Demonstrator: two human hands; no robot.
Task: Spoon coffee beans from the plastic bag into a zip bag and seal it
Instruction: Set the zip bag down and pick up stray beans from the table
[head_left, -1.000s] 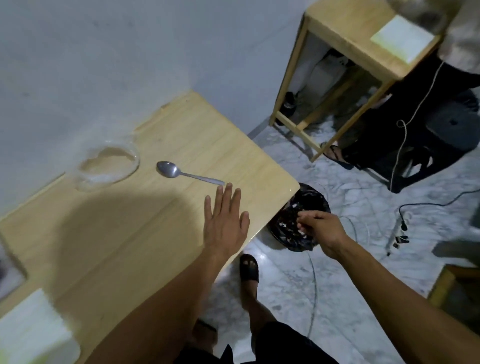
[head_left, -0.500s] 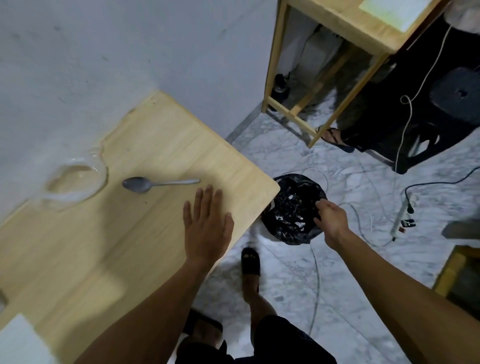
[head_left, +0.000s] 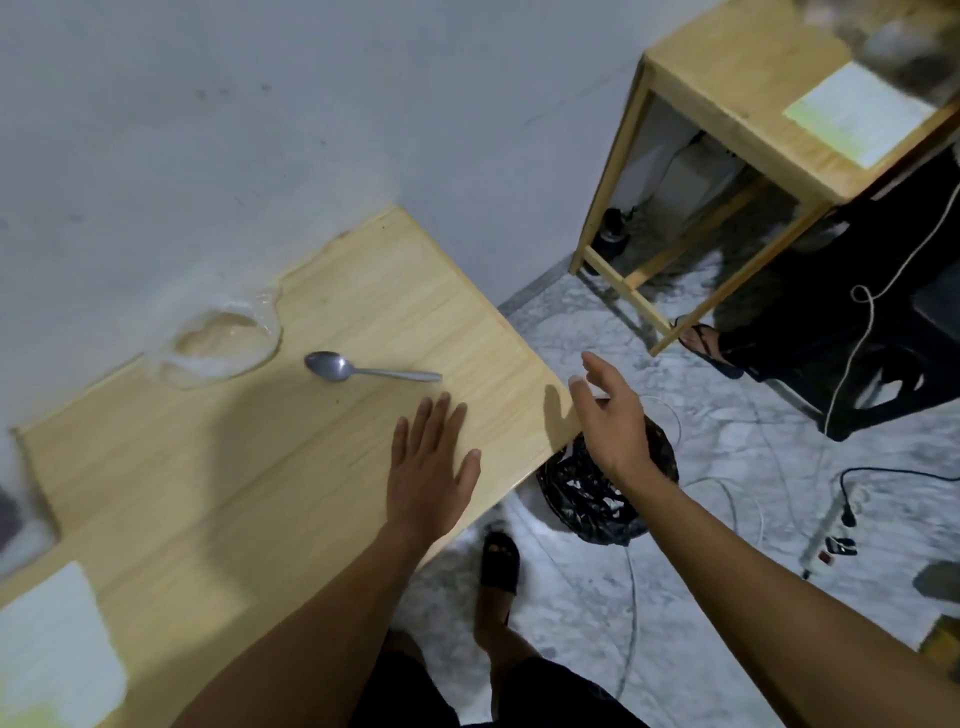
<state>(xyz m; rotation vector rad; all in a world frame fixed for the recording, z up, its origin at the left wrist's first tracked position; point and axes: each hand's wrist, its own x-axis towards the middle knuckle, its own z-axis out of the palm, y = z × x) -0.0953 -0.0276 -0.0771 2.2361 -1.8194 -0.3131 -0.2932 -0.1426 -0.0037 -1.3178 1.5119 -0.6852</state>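
We're barely started, by the look of it: spoon (head_left: 363, 368) lies untouched on tabletop (head_left: 218, 483); clear bag (head_left: 218, 345) by wall looks empty & unsealed. Left hand (head_left: 431, 467) rests flat, fingers straight; right hand (head_left: 613, 415) hangs open, holding nothing, above black plastic bag (head_left: 587, 499) on floor. Scooping & sealing remain.

black bag (head_left: 597, 499): partly hidden behind right hand (head_left: 610, 415) and tabletop (head_left: 260, 493) corner; contents unreadable.
clear bag (head_left: 218, 345): far left, outline blurred.
white sheet (head_left: 52, 649): near left, cut by frame edge.
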